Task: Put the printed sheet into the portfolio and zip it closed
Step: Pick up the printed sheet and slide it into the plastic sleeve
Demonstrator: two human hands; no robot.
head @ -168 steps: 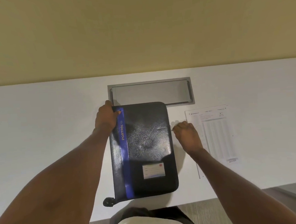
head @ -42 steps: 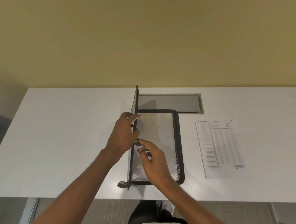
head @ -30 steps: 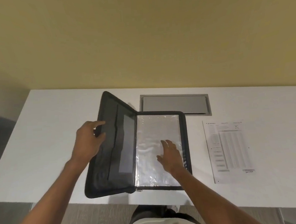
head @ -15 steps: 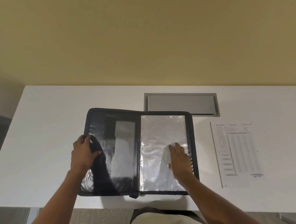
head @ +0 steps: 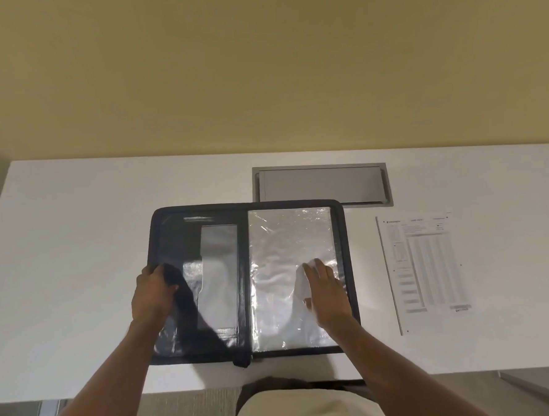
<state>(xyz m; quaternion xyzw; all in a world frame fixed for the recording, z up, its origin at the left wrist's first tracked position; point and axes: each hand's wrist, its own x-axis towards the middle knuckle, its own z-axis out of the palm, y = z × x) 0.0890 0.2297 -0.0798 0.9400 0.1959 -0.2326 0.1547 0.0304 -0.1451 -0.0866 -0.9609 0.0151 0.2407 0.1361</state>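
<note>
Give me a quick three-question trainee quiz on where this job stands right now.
1. True or false: the portfolio lies open on the table.
2. Where is the sheet? A) inside the portfolio B) on the table, right of it C) in the right hand
3. Which hand grips the portfolio's left edge?

Key: 1 true. 2 B. 3 the left hand; the right hand rests flat on the sleeve.
</note>
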